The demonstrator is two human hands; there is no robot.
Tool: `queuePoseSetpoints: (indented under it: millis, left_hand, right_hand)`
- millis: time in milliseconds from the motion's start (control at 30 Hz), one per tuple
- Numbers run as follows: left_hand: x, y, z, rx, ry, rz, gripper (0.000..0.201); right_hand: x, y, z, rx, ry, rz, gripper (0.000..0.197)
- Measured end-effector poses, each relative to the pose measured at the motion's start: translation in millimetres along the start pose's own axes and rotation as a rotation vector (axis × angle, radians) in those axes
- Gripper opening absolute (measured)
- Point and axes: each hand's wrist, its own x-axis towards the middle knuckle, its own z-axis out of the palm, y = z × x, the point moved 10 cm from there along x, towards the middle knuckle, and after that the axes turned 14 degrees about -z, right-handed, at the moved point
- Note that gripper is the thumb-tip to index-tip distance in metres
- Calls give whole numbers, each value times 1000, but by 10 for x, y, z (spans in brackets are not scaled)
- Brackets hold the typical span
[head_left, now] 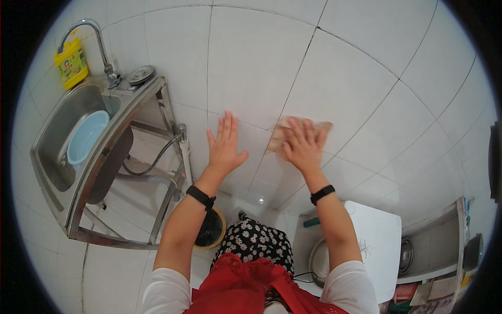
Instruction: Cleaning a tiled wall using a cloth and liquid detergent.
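Note:
My right hand (302, 145) presses a light brown cloth (325, 127) against the white tiled wall (256, 57). Its fingers are spread over the cloth rather than wrapped round it. To the left, my left hand (226, 146) is held up with its fingers stretched out and its thumb apart, holding nothing. The palm faces the tiles; whether it touches them I cannot tell. Each wrist wears a black band.
At the left stands a metal-framed sink (55, 157) with a light blue basin (86, 137) inside, a curved tap (107, 65) and a yellow jug (71, 64). Below is a dark bin (212, 230). A white-topped table (379, 235) and a shelf (434, 246) are at the right.

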Motion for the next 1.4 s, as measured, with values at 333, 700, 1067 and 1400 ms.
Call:
queuePoseSetpoints:
  millis: [333,700,1067,1400]
  left_hand:
    - [-38,-41,0,26,-2,17,107]
    - [-97,-480,-45,-94,256,-57,85]
    - [39,408,140,42,171,86,95]
    - [61,289,107,59,195,75,98]
  right_hand:
    - [1510,898,-796,-143,381,495,54]
    - [-82,-688,253,-13,-24,-336,53]
    - [-929,2107,-747,-166,353,590,71]
    - [337,317,-194,-15,289,184,67]
